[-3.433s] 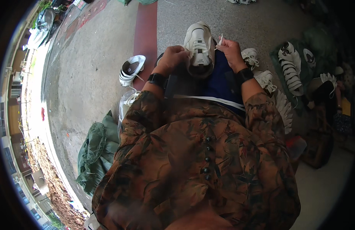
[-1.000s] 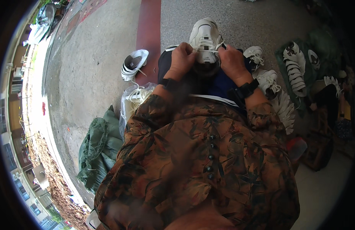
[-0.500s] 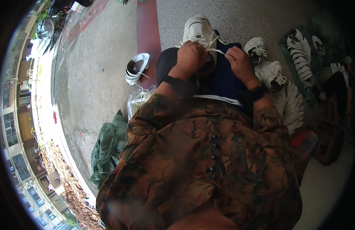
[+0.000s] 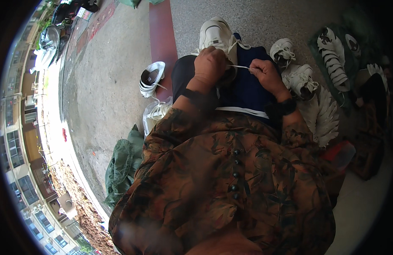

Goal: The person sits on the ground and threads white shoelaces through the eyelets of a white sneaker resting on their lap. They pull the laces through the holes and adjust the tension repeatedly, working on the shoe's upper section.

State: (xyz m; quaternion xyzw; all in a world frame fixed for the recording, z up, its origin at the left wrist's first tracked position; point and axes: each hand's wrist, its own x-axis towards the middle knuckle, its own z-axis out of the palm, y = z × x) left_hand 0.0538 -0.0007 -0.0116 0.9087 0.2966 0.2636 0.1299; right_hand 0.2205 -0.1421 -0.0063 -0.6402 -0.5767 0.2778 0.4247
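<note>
A white sneaker (image 4: 216, 33) rests on my lap, its toe pointing away from me. My left hand (image 4: 210, 64) is closed at the shoe's upper, over the lacing; its fingertips are partly hidden. Between my hands a white shoelace (image 4: 239, 66) runs taut from the shoe. My right hand (image 4: 266, 75) pinches the lace's right end between thumb and fingers, above the dark blue cloth (image 4: 247, 91) on my lap.
To the right lie more white sneakers (image 4: 301, 80), stacked white shoe pieces (image 4: 333, 59) and a green sack (image 4: 317, 46). On the left are a white shoe upper (image 4: 152, 79), a clear bag with pale laces (image 4: 156, 112) and crumpled green cloth (image 4: 123, 163).
My right hand has moved slightly down, and the lace now runs straighter between the hands. My left hand stays at the shoe.
</note>
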